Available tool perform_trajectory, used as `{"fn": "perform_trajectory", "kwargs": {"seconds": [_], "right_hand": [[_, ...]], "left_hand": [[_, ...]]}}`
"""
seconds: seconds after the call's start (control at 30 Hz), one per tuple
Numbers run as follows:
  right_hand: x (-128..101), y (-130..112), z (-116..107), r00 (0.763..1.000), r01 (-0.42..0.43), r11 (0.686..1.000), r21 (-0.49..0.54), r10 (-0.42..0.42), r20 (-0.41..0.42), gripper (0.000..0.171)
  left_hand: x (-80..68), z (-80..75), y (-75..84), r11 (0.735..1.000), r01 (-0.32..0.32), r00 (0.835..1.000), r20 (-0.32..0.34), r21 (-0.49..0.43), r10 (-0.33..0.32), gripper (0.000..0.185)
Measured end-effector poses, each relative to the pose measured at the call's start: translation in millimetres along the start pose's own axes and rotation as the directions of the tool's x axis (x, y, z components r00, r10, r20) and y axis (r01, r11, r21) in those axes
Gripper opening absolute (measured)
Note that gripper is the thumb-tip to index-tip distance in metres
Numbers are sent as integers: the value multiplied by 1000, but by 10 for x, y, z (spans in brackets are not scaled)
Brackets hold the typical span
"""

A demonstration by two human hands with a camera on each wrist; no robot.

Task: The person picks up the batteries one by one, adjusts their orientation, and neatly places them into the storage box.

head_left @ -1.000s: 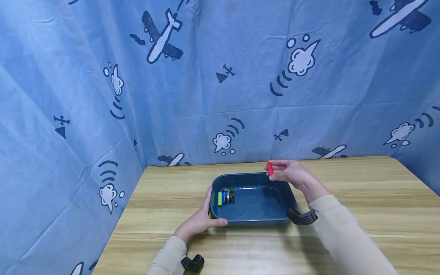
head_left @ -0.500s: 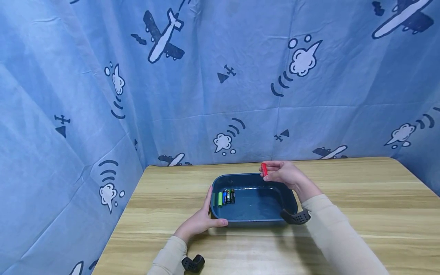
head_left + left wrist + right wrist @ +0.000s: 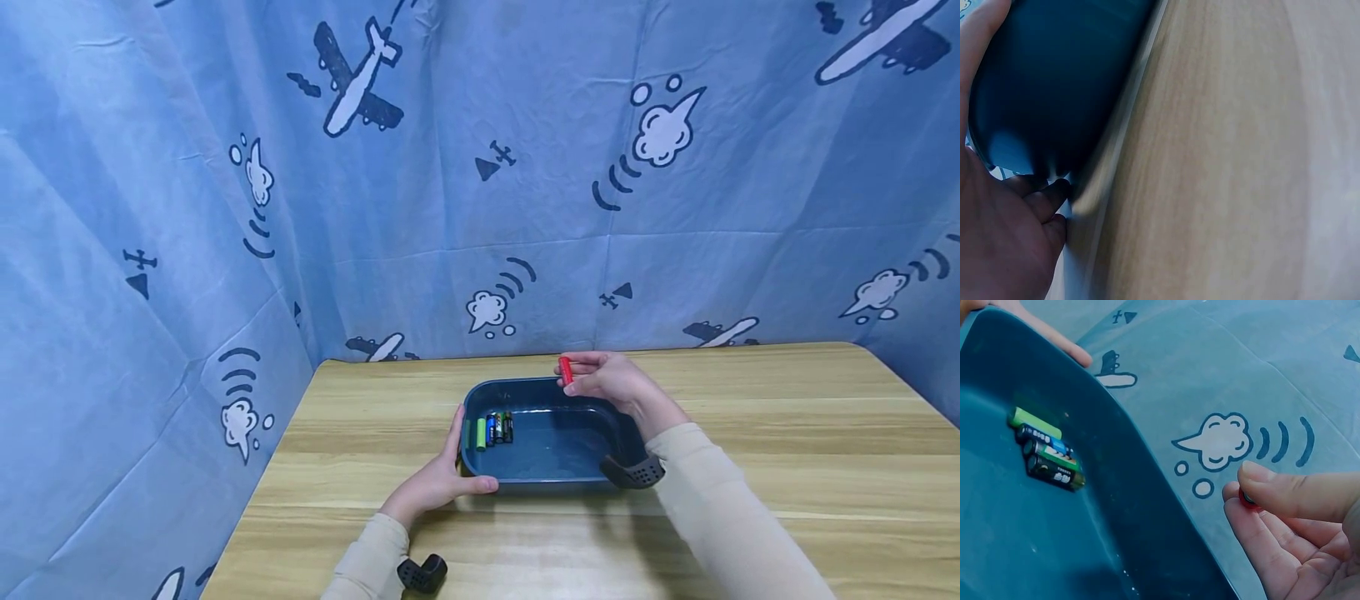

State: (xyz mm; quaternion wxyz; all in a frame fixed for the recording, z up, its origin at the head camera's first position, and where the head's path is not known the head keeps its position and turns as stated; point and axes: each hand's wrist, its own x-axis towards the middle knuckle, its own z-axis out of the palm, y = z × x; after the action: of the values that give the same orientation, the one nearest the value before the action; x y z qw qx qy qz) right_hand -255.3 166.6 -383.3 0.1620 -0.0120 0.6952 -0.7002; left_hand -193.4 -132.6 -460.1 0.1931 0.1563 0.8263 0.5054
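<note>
A dark blue plastic tub sits on the wooden table. Several batteries lie side by side at its left end, also seen in the right wrist view as batteries. My left hand grips the tub's near left corner, thumb along the front rim; in the left wrist view the left hand lies against the tub wall. My right hand pinches a red battery upright above the tub's far rim. Only the red battery's end shows between thumb and fingers in the right wrist view.
A blue curtain printed with planes and clouds closes in the back and left of the table. Bare wood stretches right of the tub and in front of it. Black wrist camera mounts sit on both forearms.
My right hand has carried the red battery to the left along the tub's far rim. The left hand and the tub have stayed put.
</note>
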Motion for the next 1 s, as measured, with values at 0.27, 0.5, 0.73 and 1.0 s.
{"fn": "perform_trajectory", "kwargs": {"seconds": [0.27,0.5,0.73,1.0], "right_hand": [[16,-3,43,1000,-3,1000,-13,3,5,65],[39,-17,88,1000,-25,1000,-11,24,-19,62],[84,3,140,999,-41,999,32,42,-29,62],[142,70,183,996,-71,997,27,72,-51,60]], "left_hand": [[12,2,1,1000,10,1000,-5,-8,-10,114],[17,1,-4,1000,15,1000,-12,2,-15,114],[16,5,-14,1000,10,1000,-12,-2,-10,114],[22,11,-19,1000,11,1000,-13,-8,-11,114]]}}
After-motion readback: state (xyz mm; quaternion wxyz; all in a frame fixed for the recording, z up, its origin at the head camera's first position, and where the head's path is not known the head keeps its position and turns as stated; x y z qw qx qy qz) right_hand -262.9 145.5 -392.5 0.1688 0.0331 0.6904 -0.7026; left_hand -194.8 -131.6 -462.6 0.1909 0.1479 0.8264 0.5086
